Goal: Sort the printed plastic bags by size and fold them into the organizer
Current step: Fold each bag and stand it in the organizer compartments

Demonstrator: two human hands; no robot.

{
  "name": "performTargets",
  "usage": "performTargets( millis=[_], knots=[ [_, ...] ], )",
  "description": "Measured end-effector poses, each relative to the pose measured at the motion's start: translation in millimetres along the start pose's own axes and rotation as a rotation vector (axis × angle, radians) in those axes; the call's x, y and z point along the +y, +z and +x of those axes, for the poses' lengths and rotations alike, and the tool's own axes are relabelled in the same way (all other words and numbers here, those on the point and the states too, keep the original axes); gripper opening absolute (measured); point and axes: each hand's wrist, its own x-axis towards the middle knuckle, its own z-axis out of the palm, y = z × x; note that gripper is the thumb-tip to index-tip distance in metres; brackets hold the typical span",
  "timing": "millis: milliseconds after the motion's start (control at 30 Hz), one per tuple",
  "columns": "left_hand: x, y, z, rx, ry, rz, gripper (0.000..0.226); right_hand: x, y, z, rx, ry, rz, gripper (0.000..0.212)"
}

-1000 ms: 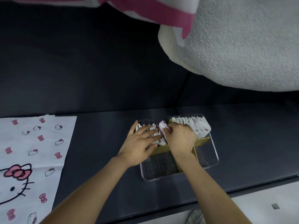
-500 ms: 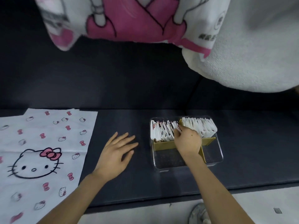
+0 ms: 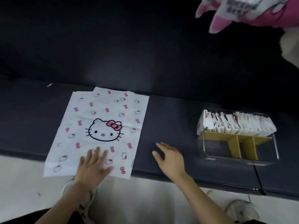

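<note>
Both hands have left the organizer end of the bench (image 3: 161, 113). The left hand (image 3: 93, 165), which lay on bare padding half a second ago, now rests flat with fingers spread on the near edge of the printed bag (image 3: 103, 113). The right hand (image 3: 171, 159) has come out of the organizer (image 3: 273, 147) and hangs over the bench with fingers relaxed, holding nothing.

The bag lies unfolded at 9 o'clock from the right hand, its near edge overhanging the bench lip. The step in hand looks like taking up the next bag to fold. It would go best with the left palm pinning the thin sheet while the right hand comes to the bag's 3 o'clock edge. That hand should lift only the top layer, as slick plastic tends to drag its neighbour along. Creases pressed flat against the bench should keep the packet narrow enough for a slot.

Counted from left to right:
- Flat bags: at least two, since a second sheet (image 3: 116, 91) steps out at the 12 o'clock edge.
- Hands: two.
- Organizer: one clear organizer, at 3 o'clock, with yellow dividers (image 3: 233, 139).
- Folded bags (image 3: 226, 125): two upright groups in the far row, too blurred to number singly.
- Near compartments: they appear unfilled.

A pink-and-white cushion (image 3: 252, 13) hangs in at 1 o'clock.
</note>
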Motion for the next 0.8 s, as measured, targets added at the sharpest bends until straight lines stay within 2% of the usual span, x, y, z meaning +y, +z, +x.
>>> performTargets(
  millis=[100,133,200,233,300,433,500,567,667,733,800],
  knots=[
    [-0.2,8.0,-1.8,-0.049,0.116,0.020,0.115,-25.5,34.8,2.9,-0.179,-0.114,-0.052,0.086],
    [1.6,9.3,-2.5,-0.035,0.185,0.042,0.108,-28.7,46.2,4.9,-0.231,-0.142,-0.079,0.088],
    [5.5,7.9,-7.3,-0.044,0.276,0.002,0.086,-27.0,65.0,6.4,-0.269,-0.182,-0.155,0.070],
    [5.3,8.4,-7.0,-0.028,0.302,0.005,0.082,-23.3,70.9,6.0,-0.202,-0.215,-0.197,0.057],
    [2.9,6.5,-8.1,-0.026,0.336,-0.047,0.087,-15.8,73.4,5.9,-0.081,-0.241,-0.236,0.040],
    [-4.4,0.0,-9.8,0.077,0.357,-0.122,0.085,3.1,61.7,-4.1,0.019,-0.248,-0.199,0.029],
    [-8.3,-9.2,-11.2,0.087,0.341,-0.195,0.092,4.7,45.9,-9.1,0.001,-0.089,-0.055,0.026],
    [-15.2,-24.9,-14.6,-0.053,0.250,-0.432,0.102,7.6,22.3,-10.1,-0.139,0.109,0.297,0.022],
    [-22.7,-52.7,-18.7,-0.178,0.153,-0.823,0.076,20.5,-20.8,-9.3,-0.279,0.313,0.792,0.013],
    [-20.6,-68.2,-21.3,-0.212,0.179,-1.023,0.080,31.2,-38.7,-6.1,-0.291,0.400,0.947,0.011],
    [-12.5,-74.6,-20.2,-0.211,0.142,-1.215,0.081,39.7,-46.2,0.6,-0.286,0.450,1.010,0.020]
  ],
)
